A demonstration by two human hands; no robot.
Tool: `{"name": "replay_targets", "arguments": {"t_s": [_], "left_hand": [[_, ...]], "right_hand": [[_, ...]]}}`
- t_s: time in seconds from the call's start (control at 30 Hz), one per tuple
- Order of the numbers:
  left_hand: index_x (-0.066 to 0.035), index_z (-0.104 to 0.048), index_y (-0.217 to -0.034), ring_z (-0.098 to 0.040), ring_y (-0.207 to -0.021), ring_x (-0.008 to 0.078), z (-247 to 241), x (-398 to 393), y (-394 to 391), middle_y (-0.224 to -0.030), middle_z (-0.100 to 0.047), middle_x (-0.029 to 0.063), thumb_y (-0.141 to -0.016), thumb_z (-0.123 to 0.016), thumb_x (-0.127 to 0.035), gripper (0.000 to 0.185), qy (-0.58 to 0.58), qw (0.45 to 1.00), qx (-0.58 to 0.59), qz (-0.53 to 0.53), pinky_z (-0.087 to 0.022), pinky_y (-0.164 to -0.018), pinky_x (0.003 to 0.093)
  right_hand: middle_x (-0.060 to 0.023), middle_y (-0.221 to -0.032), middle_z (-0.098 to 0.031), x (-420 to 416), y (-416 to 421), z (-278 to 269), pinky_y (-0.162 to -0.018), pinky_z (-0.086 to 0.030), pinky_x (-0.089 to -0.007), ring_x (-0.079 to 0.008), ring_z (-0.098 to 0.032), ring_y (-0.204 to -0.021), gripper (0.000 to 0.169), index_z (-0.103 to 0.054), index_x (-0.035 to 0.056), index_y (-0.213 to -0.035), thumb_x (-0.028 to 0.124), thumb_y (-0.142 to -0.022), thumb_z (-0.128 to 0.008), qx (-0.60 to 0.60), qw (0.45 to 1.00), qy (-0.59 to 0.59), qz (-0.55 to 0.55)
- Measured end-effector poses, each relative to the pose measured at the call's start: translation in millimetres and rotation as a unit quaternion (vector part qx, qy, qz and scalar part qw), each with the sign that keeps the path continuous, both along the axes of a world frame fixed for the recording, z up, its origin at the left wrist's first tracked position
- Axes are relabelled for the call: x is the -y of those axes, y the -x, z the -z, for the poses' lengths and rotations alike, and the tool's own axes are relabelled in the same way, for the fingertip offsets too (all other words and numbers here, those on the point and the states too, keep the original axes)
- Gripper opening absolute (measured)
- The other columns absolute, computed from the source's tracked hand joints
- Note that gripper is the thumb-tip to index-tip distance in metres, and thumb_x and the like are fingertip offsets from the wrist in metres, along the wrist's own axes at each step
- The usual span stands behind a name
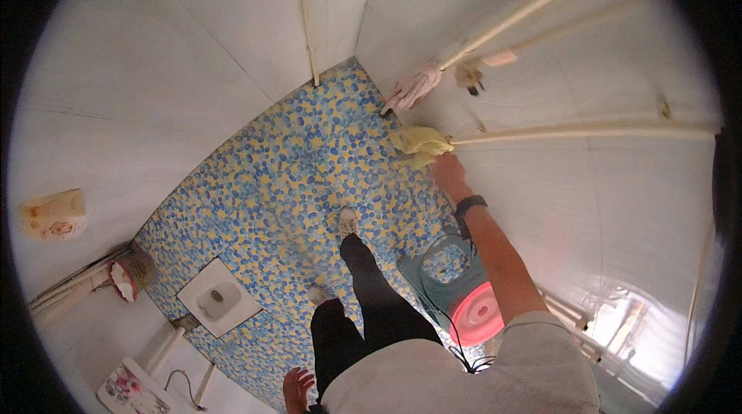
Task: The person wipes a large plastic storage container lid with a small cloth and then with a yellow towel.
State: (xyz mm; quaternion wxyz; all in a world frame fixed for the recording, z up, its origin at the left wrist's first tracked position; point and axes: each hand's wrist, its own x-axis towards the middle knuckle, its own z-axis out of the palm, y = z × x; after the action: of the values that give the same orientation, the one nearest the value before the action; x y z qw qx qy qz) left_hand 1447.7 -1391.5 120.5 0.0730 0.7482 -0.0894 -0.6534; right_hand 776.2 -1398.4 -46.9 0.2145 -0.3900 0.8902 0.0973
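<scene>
My right hand (449, 173), slightly blurred, reaches out to the right-hand wall and is closed at the edge of a yellow cloth (423, 141). The cloth is blurred too and hangs by the lower end of a pale pole (579, 134) that runs along the wall. My fingertips are hidden from above. At the bottom edge of the picture my left hand (298, 388) hangs beside my leg, fingers apart and a little bent, with nothing in it. Beyond the yellow cloth, a pink cloth (414, 88) hangs at the end of another pale pole (533, 11).
A squat toilet pan (220, 298) is set in the pebble-patterned floor (301, 170) at left. A bucket (139, 275) stands near the left corner. Close on my right are a green plastic stool (417, 266) and a pink basin (478, 315). A thin dark cable (432, 298) hangs beside me.
</scene>
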Motion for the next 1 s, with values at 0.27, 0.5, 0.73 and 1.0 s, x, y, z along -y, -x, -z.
{"name": "replay_targets", "arguments": {"t_s": [0.27, 0.5, 0.73, 1.0], "left_hand": [[-0.003, -0.039, -0.131, -0.051, -0.111, 0.0306, 11, 5, 20, -0.126, -0.049, 0.015, -0.092, -0.043, -0.039, 0.054, 0.023, 0.99, -0.107, 0.084, -0.043, -0.092, 0.0415], [-0.003, -0.052, -0.111, -0.061, -0.084, 0.0267, 26, 82, 125, -0.1, -0.059, 0.0142, -0.083, -0.063, -0.036, 0.044, -0.063, 0.991, 0.057, 0.099, -0.052, -0.07, 0.0364], [-0.003, -0.05, -0.113, -0.061, -0.085, 0.0239, 23, 118, 169, -0.103, -0.059, 0.0138, -0.088, -0.057, -0.034, 0.041, -0.004, 0.986, 0.014, 0.165, -0.052, -0.071, 0.0338], [-0.003, -0.049, -0.111, -0.064, -0.08, 0.0198, 49, 131, 202, -0.099, -0.06, 0.0114, -0.091, -0.052, -0.029, 0.033, 0.033, 0.974, -0.101, 0.2, -0.052, -0.066, 0.0289]], "right_hand": [[-0.0119, -0.107, -0.05, 48, 62, 50, -0.087, -0.04, -0.0381, -0.028, -0.048, -0.101, 0.022, -0.062, 0.003, -0.096, 0.022, -0.084, -0.057, -0.145, 0.978, -0.119, -0.096], [-0.0099, -0.096, -0.054, 0, 102, 97, -0.08, -0.042, -0.039, -0.028, -0.051, -0.092, 0.024, -0.06, 0.0056, -0.088, 0.024, -0.074, -0.064, -0.147, 0.989, 0.009, -0.017], [-0.0163, -0.083, -0.055, -40, 57, 32, -0.073, -0.041, -0.0448, -0.0353, -0.053, -0.085, 0.019, -0.057, 0.0035, -0.083, 0.022, -0.078, -0.06, -0.041, 0.975, 0.161, -0.149], [-0.021, -0.087, -0.061, -64, -26, -106, -0.072, -0.044, -0.0439, -0.0375, -0.058, -0.084, 0.031, -0.057, 0.0004, -0.097, 0.029, -0.087, -0.053, 0.174, 0.94, 0.132, 0.261]]}}
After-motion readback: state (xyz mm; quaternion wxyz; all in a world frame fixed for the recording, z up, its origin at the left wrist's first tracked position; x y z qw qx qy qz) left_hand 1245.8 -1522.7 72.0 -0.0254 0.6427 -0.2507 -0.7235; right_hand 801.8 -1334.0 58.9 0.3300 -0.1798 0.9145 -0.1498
